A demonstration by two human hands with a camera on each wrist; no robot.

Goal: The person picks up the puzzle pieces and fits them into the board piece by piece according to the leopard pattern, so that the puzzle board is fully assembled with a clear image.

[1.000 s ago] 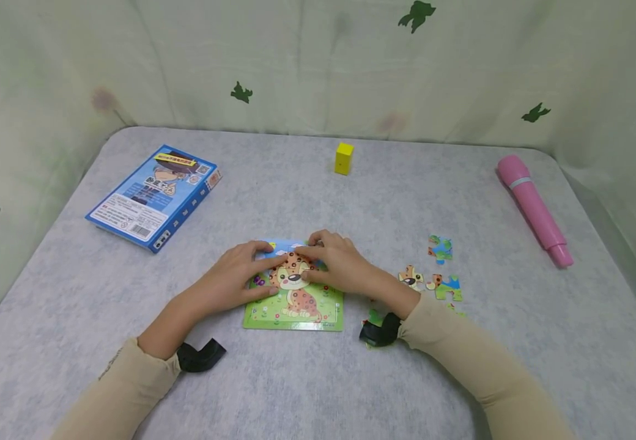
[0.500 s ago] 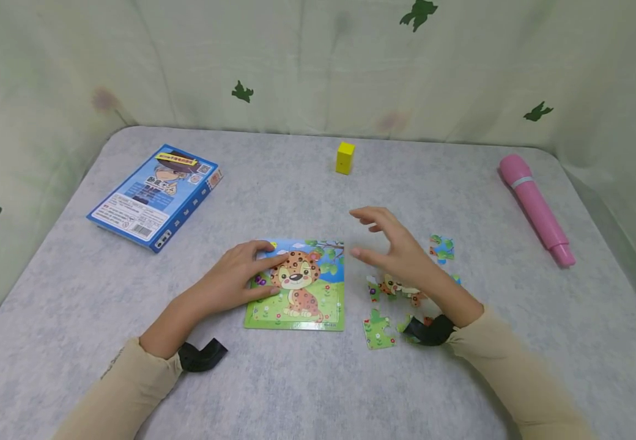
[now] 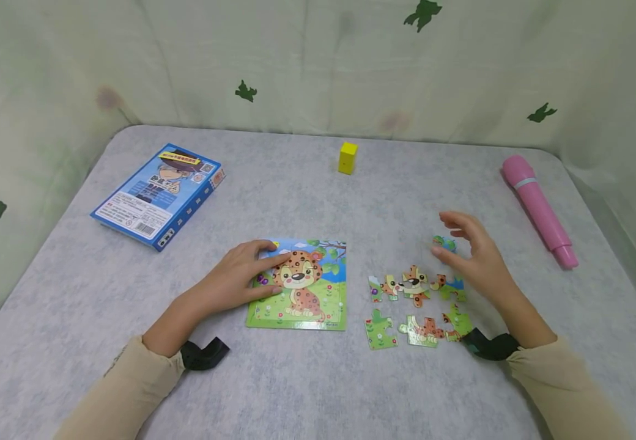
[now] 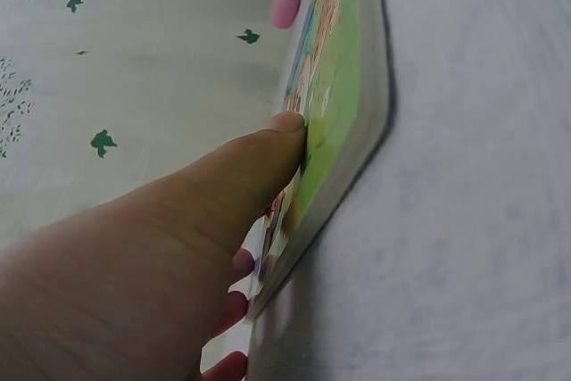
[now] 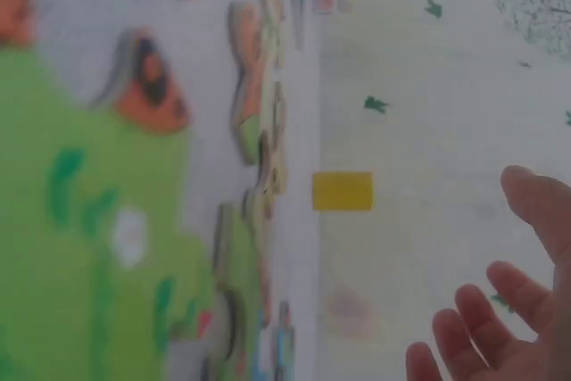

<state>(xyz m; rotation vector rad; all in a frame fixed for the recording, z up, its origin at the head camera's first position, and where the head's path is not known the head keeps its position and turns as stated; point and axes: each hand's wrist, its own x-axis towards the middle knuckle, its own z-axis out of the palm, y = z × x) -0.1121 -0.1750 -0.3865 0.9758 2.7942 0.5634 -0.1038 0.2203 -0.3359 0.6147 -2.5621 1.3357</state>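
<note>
My left hand (image 3: 239, 272) rests on the left part of a square puzzle board (image 3: 331, 305) with a spotted leopard cub picture. In the left wrist view its thumb (image 4: 241, 176) presses on the board's (image 4: 343, 122) face near the edge. To the right lie several loose jigsaw pieces in rough rows, among them a green corner piece (image 3: 380, 331) and a leopard face piece (image 3: 415, 281). My right hand (image 3: 477, 256), holding nothing, hovers above the right end of these pieces and partly hides a blue-green piece (image 3: 444, 243). In the right wrist view its fingers (image 5: 473, 323) are spread and relaxed.
A blue printed box (image 3: 155, 195) lies at the back left of the grey table (image 3: 274, 391). Near the back middle stands a yellow block (image 3: 348, 158). A pink microphone-shaped object (image 3: 540, 211) lies at the right edge. A pale curtain (image 3: 307, 67) hangs behind.
My right hand has left the puzzle board and moved right, over the loose pieces, uncovering the board's upper right. The left hand has stayed on the board.
</note>
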